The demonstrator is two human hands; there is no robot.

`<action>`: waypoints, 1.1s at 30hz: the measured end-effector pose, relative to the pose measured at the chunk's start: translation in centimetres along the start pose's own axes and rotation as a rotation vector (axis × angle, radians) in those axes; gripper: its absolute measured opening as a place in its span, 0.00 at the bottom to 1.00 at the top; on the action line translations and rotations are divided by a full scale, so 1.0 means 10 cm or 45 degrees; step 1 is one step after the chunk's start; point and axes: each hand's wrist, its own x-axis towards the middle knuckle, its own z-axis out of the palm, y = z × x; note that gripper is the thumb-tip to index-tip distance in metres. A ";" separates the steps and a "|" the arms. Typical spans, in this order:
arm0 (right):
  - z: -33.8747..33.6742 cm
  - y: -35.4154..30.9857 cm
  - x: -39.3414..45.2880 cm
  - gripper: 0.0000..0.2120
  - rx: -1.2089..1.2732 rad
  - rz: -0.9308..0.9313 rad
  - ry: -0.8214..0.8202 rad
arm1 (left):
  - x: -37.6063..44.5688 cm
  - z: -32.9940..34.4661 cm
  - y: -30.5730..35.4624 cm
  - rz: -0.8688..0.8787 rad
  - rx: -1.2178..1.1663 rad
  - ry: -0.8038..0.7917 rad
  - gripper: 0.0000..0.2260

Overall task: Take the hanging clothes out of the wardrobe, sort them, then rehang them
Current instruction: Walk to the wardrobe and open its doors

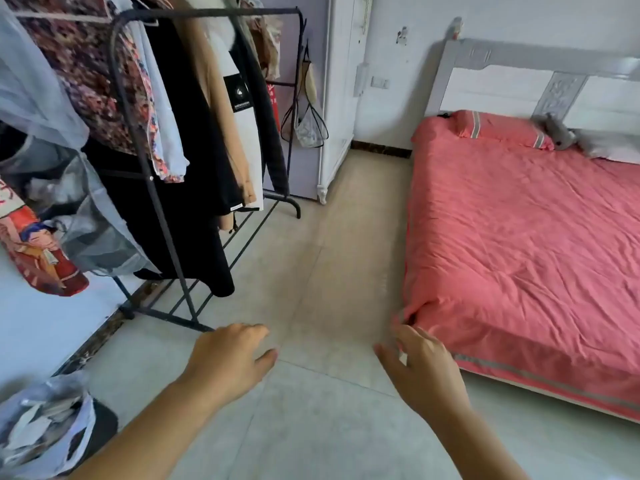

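Two empty hands, left hand, right hand, one clothes rack

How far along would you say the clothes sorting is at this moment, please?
Nothing looks done yet: the clothes hang on the black rack, and the red bed has no garments laid out on it. Nothing is in hand either; the left hand and right hand are both open and empty above the floor. Taking the clothes down, sorting and rehanging all remain.
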 end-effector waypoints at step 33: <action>-0.21 1.47 8.66 0.23 0.030 0.123 -0.015 | 8.90 -1.17 0.69 0.036 -0.365 0.098 0.20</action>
